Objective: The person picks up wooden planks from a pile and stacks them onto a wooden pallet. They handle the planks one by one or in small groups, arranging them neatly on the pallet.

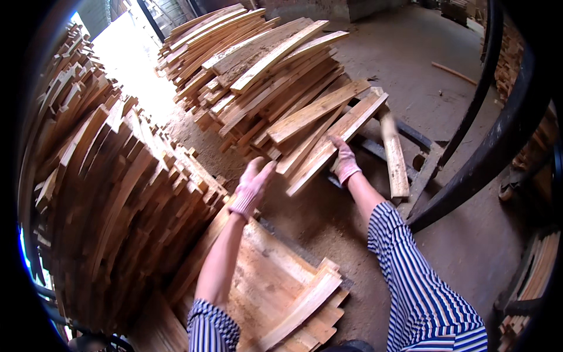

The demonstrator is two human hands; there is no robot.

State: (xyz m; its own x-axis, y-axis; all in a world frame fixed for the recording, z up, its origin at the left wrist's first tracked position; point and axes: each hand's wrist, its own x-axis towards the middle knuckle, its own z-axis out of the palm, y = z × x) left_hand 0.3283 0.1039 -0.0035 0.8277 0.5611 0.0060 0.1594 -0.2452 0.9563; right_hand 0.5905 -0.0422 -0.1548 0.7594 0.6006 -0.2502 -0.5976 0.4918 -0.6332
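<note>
- In the head view, the left hand (252, 188), covered by a pale pink glove, is held near the lower ends of the planks; its thumb and fingers are spread apart, and nothing is seen to be gripped.
- The right hand (345, 159), likewise gloved, is laid at the right edge of a plank (352, 122); whether the fingers are closed around the wood cannot be told, as the far side is hidden.
- This plank is slanted across the front of a pile (287, 88), its near end pointed toward the gap between the hands.
- A second plank (319, 111) is set just to its left, also slanted.
- A short plank (394, 154) is rested across a metal frame (425, 170), to the right of the right hand.
- To the left, a tall stack (105, 193) of narrow timber is raised.
- In front, below the left hand, a low stack (270, 276) of boards is laid.
- Both forearms are partly covered by striped sleeves (422, 281).
- On the right, the floor (381, 41) is crossed by curved black bars (498, 152).
</note>
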